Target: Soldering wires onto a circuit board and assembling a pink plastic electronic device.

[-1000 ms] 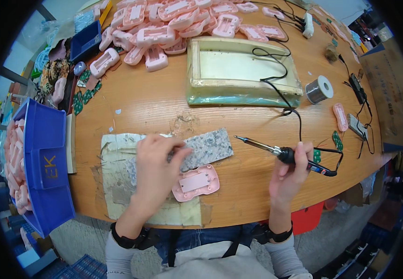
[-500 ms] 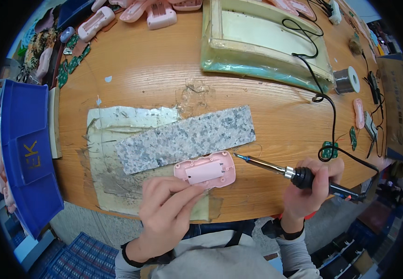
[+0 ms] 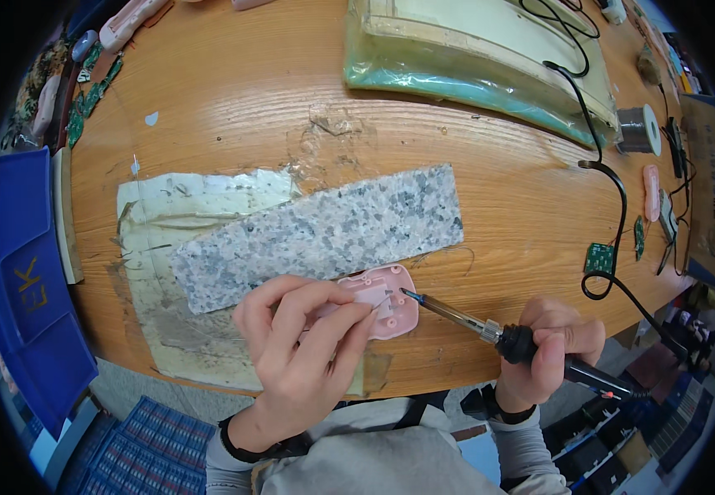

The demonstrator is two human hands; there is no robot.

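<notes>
My left hand (image 3: 301, 334) is closed, its thumb and fingertips pinched together over the pink plastic shell (image 3: 405, 316). Whatever small thing sits between those fingertips is too hidden to name. The shell lies open side up, with round posts and a pale rectangular panel (image 3: 371, 294) inside, partly covered by my fingers. In my right hand (image 3: 551, 346) is a soldering iron (image 3: 455, 314), gripped by its black handle. Its tip points left, over the shell's right end; whether it touches cannot be made out. Behind the shell lies a speckled stone slab (image 3: 324, 235).
A worn sheet (image 3: 155, 194) lies under the slab. A blue bin (image 3: 19, 272) stands left. A plastic-wrapped tray (image 3: 473, 99) is at the back, a solder spool (image 3: 639, 130) beside it. The iron's black cord (image 3: 621, 206) loops on the right near a green circuit board (image 3: 599, 257).
My left fingers have moved from the shell's near edge to over its inside. The soldering iron's tip has come from just beyond the shell to over its right end. My view has shifted.
</notes>
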